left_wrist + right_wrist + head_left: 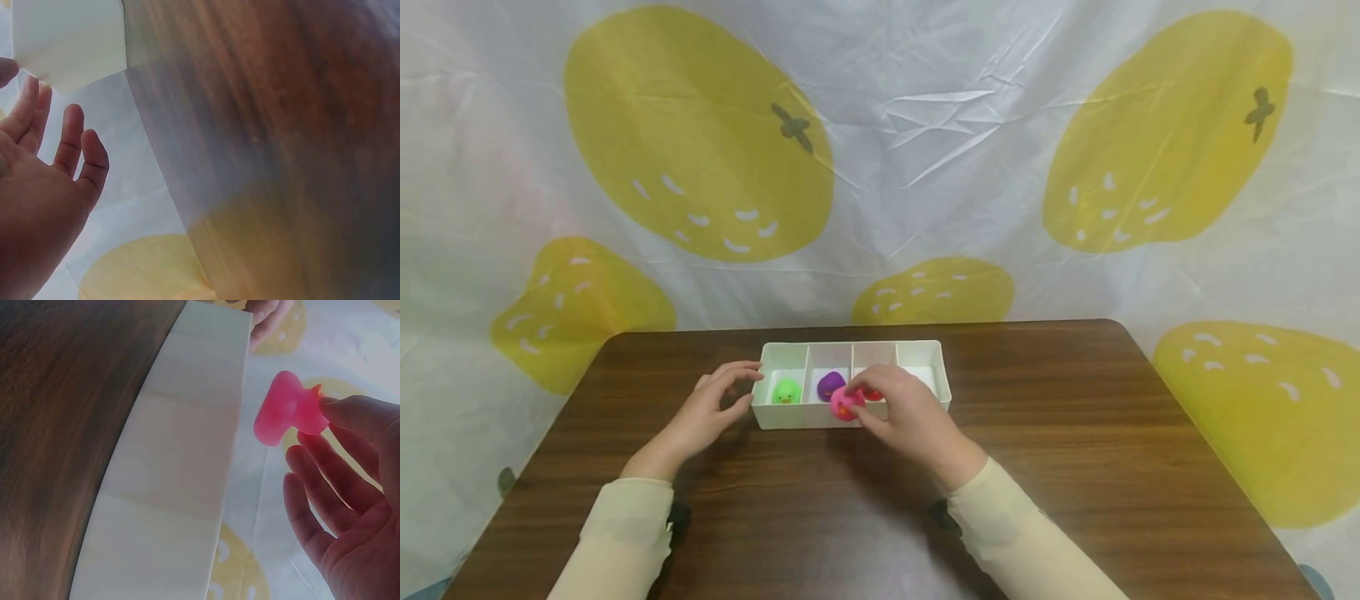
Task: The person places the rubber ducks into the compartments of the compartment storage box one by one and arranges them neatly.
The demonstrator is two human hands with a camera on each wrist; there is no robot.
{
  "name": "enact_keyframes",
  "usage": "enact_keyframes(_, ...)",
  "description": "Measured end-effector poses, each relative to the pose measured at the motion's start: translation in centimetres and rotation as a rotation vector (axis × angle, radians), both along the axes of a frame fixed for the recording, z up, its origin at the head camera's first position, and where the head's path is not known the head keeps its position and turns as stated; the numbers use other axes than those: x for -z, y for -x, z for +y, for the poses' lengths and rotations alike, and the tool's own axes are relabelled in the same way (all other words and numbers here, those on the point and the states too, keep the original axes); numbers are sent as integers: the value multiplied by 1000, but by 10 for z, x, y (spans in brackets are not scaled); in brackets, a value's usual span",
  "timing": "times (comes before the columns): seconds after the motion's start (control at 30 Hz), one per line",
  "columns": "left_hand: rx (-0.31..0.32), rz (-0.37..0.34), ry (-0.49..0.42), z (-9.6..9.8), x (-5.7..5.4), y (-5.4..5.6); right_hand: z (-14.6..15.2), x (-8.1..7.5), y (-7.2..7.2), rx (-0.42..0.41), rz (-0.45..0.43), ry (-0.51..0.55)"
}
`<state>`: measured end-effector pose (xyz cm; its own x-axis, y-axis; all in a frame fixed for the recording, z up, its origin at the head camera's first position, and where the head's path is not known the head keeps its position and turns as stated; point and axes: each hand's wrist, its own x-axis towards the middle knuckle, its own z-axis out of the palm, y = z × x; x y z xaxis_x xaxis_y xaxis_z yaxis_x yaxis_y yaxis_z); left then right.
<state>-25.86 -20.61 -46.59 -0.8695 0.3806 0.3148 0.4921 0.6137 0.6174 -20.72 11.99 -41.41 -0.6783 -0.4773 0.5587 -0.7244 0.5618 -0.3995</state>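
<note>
My right hand [917,421] pinches a pink rubber duck [844,403] between thumb and fingertips, over the front rim of a white divided box [797,418]. In the right wrist view the pink duck [284,409] is held by its head end, beside the box's long wall. A green duck [786,391] sits in the leftmost compartment and a purple one [831,386] in the compartment beside it. Something red [872,395] shows in the third compartment, mostly hidden by my right hand. My left hand [703,412] has its fingertips at the box's left end, fingers loosely bent.
The box stands near the back edge of a brown wood-grain table [1060,467]. Behind the table hangs a white cloth [940,183] printed with yellow fruit. The rightmost compartment's white floor [921,379] shows past my right hand.
</note>
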Motion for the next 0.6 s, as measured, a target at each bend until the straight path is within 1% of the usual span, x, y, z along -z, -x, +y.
enact_keyframes(0.3,5,0,1,0,-1,1,12,1,4,59,-29,-2)
enact_keyframes(0.6,3,-7,-6,1,0,0,26,1,9,87,-51,10)
